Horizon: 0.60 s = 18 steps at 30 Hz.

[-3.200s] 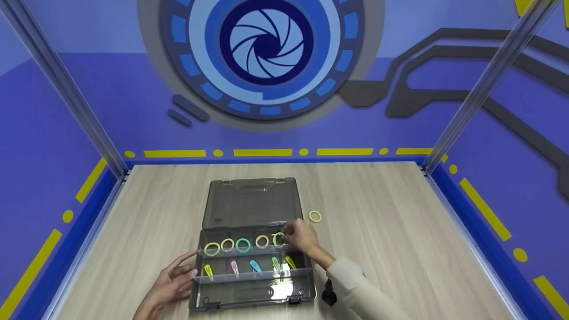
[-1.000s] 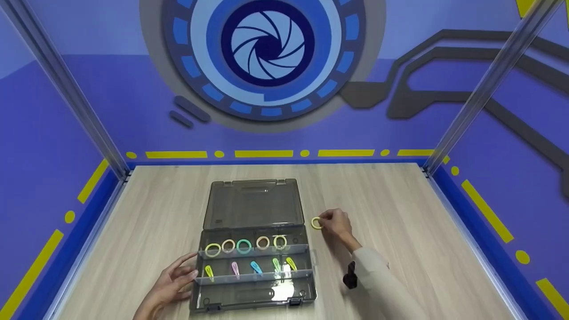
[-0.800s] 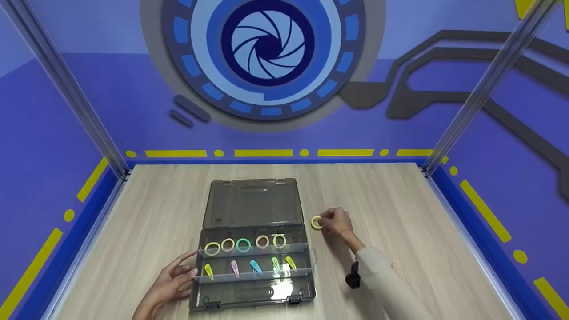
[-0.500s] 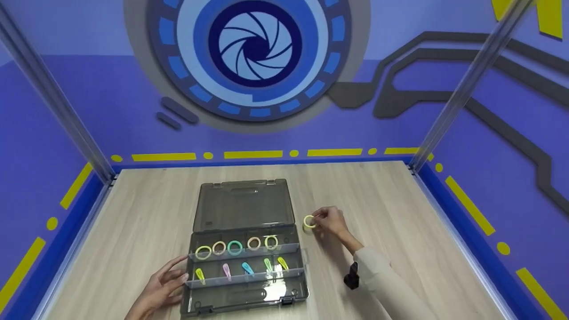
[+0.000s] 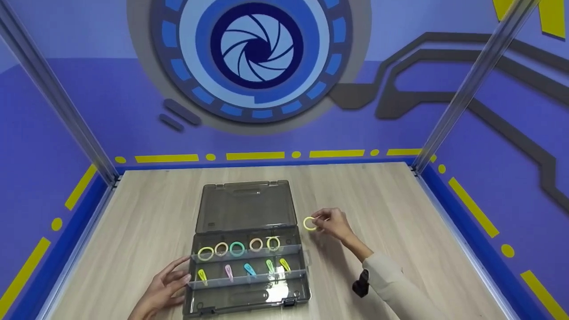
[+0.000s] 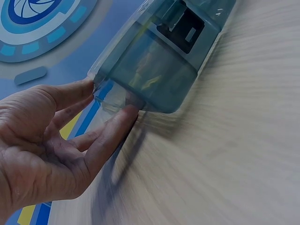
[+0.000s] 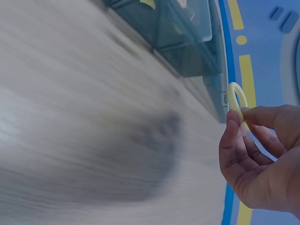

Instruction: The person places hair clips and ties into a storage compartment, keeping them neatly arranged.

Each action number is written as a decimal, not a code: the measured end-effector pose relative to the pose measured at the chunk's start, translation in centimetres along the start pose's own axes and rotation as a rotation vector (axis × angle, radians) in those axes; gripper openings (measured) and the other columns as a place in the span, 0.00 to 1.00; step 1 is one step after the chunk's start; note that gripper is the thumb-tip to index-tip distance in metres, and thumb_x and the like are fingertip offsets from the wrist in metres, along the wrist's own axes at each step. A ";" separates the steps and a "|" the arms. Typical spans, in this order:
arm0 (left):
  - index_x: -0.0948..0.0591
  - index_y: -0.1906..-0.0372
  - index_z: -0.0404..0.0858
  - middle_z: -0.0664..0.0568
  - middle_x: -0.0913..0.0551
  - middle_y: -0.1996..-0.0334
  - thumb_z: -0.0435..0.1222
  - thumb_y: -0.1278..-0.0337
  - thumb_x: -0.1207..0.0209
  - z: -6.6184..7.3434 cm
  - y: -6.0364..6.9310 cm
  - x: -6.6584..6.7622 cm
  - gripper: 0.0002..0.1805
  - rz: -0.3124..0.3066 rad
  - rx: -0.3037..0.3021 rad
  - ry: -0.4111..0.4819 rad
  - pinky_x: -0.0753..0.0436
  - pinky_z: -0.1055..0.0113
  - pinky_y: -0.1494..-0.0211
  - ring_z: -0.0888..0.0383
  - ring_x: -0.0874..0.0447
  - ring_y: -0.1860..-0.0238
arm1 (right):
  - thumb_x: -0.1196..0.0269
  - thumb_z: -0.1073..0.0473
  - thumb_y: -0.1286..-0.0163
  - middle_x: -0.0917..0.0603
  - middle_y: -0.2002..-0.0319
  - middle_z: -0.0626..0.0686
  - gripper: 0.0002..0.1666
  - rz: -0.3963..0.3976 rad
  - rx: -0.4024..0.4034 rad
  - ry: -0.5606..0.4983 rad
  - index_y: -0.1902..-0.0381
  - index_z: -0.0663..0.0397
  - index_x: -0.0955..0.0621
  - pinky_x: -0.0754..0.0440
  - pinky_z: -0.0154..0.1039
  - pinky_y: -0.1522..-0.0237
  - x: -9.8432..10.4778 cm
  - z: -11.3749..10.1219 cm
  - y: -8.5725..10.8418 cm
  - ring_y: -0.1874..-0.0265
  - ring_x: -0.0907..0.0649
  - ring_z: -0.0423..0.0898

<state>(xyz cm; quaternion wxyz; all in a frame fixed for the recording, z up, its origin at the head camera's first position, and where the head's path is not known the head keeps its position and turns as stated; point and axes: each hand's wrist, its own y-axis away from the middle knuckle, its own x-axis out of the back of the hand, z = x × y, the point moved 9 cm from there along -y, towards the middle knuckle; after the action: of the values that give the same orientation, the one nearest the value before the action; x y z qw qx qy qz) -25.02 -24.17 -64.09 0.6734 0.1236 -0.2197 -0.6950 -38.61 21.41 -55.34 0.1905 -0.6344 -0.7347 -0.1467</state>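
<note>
My right hand point(image 5: 334, 223) pinches a pale yellow hair tie point(image 7: 234, 96) between thumb and fingers, just above the table to the right of an open smoky plastic organizer box point(image 5: 249, 297). In the right wrist view the hair tie stands upright at the fingertips. My left hand point(image 5: 163, 286) holds the box's left side, thumb and index finger on its edge in the left wrist view. The box's back row has several hair ties, among them a green hair tie point(image 5: 237, 249). The middle row has several snap hair clips, one a blue hair clip point(image 5: 250, 269).
The box's lid point(image 5: 246, 208) lies folded back on the wooden table point(image 5: 369, 200). Two clear dividers cross the box, and its front row holds nothing visible. A dark device point(image 5: 361, 284) hangs by the right sleeve. Blue panels point(image 5: 89, 111) enclose the table.
The right hand has left the box's back row and moved right to the loose yellow hair tie, now lifted off the table. The left hand stays at the box. The head view has shifted slightly.
</note>
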 end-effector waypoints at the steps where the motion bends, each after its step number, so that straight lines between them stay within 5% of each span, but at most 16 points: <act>1: 0.39 0.21 0.44 0.34 0.21 0.38 0.44 0.34 0.33 0.0 0.0 0.0 0.41 0.002 0.000 0.000 0.12 0.46 0.49 0.48 0.14 0.46 | 0.34 0.71 0.34 0.12 0.67 0.68 0.07 -0.003 -0.012 -0.001 0.59 0.70 0.14 0.15 0.31 0.76 0.0 -0.1 0.1 0.74 0.12 0.50; 12: 0.35 0.23 0.45 0.37 0.19 0.40 0.41 0.35 0.33 0.0 0.0 -0.2 0.38 0.056 0.009 0.000 0.11 0.47 0.51 0.47 0.13 0.46 | 0.34 0.69 0.33 0.12 0.68 0.68 0.09 -0.028 -0.004 -0.012 0.58 0.72 0.15 0.13 0.38 0.74 -0.7 -1.1 0.7 0.76 0.13 0.44; 18: 0.34 0.23 0.44 0.36 0.20 0.39 0.40 0.35 0.33 0.0 0.1 0.0 0.38 0.055 0.005 0.005 0.11 0.46 0.51 0.45 0.13 0.46 | 0.33 0.68 0.33 0.11 0.67 0.68 0.07 -0.060 0.008 -0.027 0.59 0.68 0.13 0.15 0.32 0.75 -1.7 -1.7 0.8 0.75 0.13 0.42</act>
<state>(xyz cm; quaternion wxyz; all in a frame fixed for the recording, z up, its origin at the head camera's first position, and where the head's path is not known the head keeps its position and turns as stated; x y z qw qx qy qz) -24.94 -24.21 -64.05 0.6926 0.1210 -0.2231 -0.6752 -37.45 19.27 -54.68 0.1787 -0.6130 -0.7566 -0.1407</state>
